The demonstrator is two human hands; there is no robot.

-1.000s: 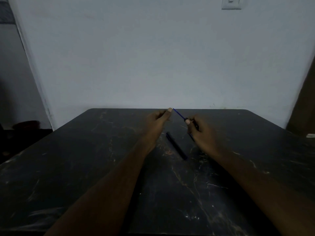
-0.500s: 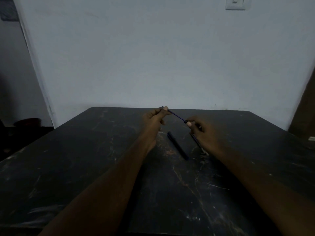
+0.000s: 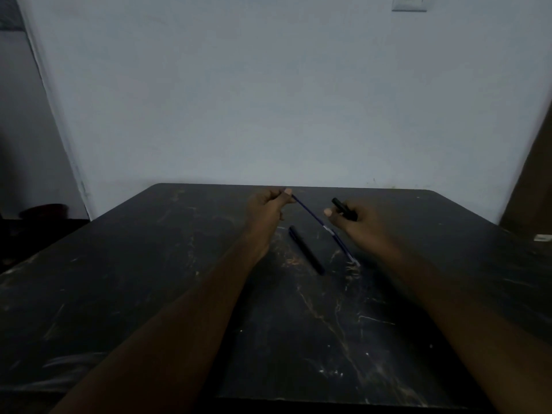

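My left hand (image 3: 267,209) pinches the far end of a thin blue pen refill (image 3: 313,218) between thumb and fingers; the refill slants down to the right, its lower end near the tabletop. My right hand (image 3: 354,221) grips a short black pen piece (image 3: 343,208), now clear of the refill and just to its right. A black pen barrel (image 3: 306,250) lies on the dark marbled table (image 3: 149,279) between my two forearms. The scene is dim.
A pale wall rises right behind the table's far edge, with a light switch (image 3: 409,3) high up. A dark object (image 3: 43,212) sits low at the left beyond the table, and a small pale item (image 3: 542,238) lies at the right edge.
My right hand has slid the black piece off the refill and moved right, away from it. The left hand keeps its pinch on the refill's far end.
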